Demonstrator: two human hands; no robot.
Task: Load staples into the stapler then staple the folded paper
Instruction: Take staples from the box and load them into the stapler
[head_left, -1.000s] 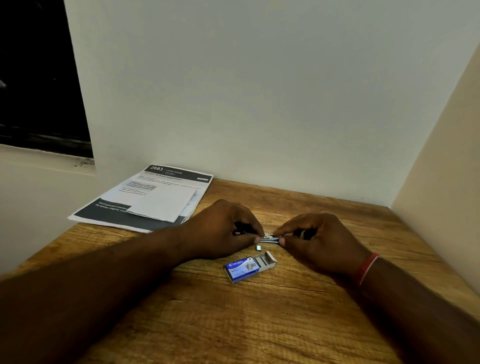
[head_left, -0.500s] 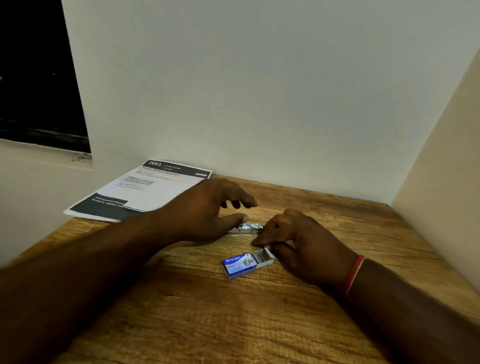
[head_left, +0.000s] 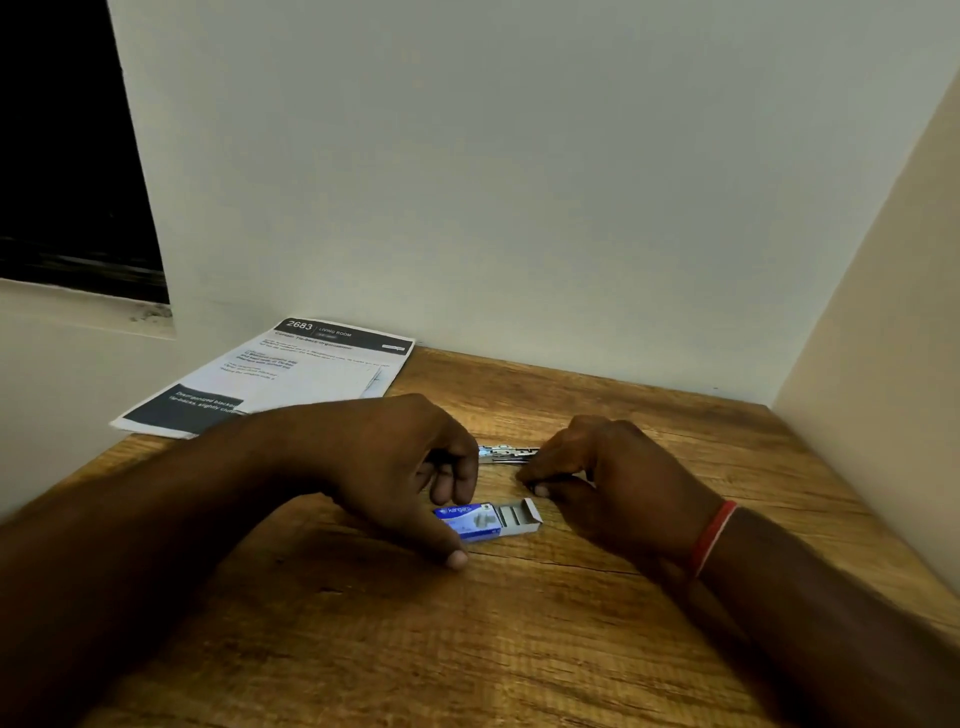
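My wooden worktop (head_left: 519, 649) sits in a pale wall (head_left: 519, 182) corner. At ten o'clock is a dark window opening (head_left: 62, 156); a red band (head_left: 714, 535) circles my wrist.

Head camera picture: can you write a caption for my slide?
Two bare hands, left and right, hover around an open blue staple box and silver metal stapler on a wooden table.

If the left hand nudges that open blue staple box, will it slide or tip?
The staple box lies flat on the wooden table, so it would probably slide, not tip. It looks like thin card, likely light and crushable. Its drawer is pulled out, so staples might spill.
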